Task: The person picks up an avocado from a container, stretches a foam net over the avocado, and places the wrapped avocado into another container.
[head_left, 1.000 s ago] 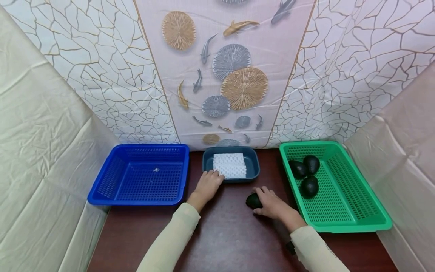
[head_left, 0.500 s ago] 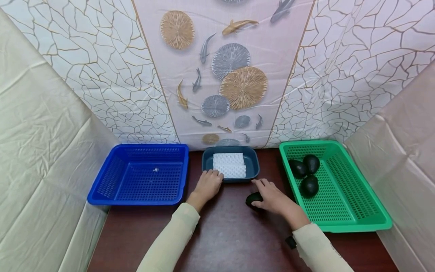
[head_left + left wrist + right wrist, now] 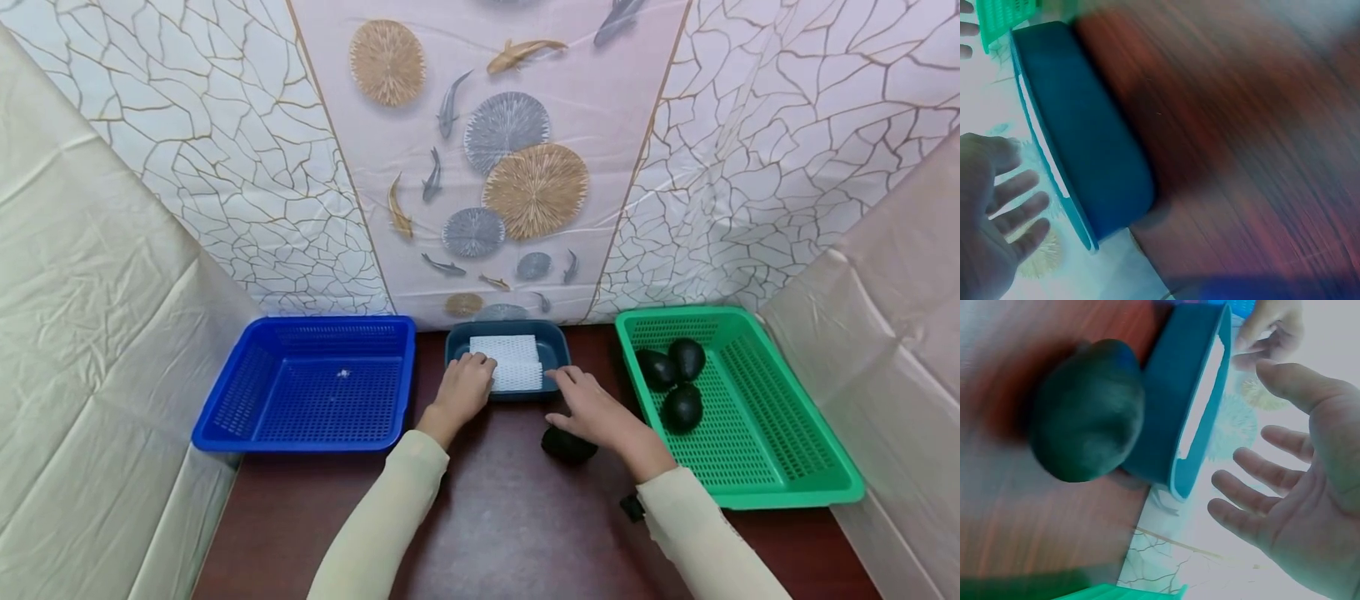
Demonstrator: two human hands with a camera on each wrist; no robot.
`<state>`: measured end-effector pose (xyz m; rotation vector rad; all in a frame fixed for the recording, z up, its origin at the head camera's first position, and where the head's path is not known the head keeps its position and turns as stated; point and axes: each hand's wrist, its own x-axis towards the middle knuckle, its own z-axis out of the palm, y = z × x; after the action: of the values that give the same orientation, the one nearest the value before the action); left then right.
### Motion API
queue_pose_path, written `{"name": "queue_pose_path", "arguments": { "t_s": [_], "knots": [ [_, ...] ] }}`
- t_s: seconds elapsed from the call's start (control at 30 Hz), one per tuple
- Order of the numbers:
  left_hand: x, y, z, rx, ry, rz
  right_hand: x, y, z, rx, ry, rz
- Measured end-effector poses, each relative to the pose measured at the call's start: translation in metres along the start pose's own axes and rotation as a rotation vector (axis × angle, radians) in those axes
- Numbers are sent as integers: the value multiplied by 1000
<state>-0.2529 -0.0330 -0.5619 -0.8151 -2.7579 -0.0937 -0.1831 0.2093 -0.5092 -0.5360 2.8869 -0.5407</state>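
A dark avocado (image 3: 566,447) lies on the table in front of the small teal tray (image 3: 557,350). My right hand (image 3: 598,410) is above and behind it, fingers spread toward the tray's right front corner; in the right wrist view that hand (image 3: 1310,481) holds nothing and is apart from the avocado (image 3: 1088,412). White foam net sleeves (image 3: 504,354) lie flat in the tray. At the tray's left front, my left hand (image 3: 465,388) hovers over the rim by the sleeves. Its fingers (image 3: 1019,215) are loosely bent with nothing between them in the left wrist view.
To the left stands a blue basket (image 3: 303,446) with a small white bit on its floor. A green basket (image 3: 787,500) on the right holds three dark avocados (image 3: 682,408). A patterned cloth (image 3: 480,167) hangs behind the tray.
My right hand has let go of the avocado and moved up and away toward the tray. The left hand has risen slightly from the tray's front to over its rim. The avocado stays on the table.
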Motion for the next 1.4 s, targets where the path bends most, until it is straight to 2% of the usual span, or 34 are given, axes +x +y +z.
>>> {"name": "queue_pose_path", "arguments": {
  "t_s": [0.33, 0.5, 0.8, 1.1, 1.23, 1.4],
  "knots": [
    [15, -6, 5, -7, -115, -57, 32, -3, -12, 22, -39, 18],
    [18, -5, 7, -1, -149, -56, 43, 2, -14, 22, -65, 19],
    [17, -3, 5, -33, -134, -42, 57, 16, -8, 40, -112, 58],
    [17, -5, -3, -198, -118, -61, 60, 27, -8, 90, -131, 77],
    [18, -6, -11, -226, -98, -61, 60, 29, -11, 111, -103, 79],
    [19, -6, -23, -256, -75, -55, 59, 30, -16, 163, -17, 63]
  ]
}}
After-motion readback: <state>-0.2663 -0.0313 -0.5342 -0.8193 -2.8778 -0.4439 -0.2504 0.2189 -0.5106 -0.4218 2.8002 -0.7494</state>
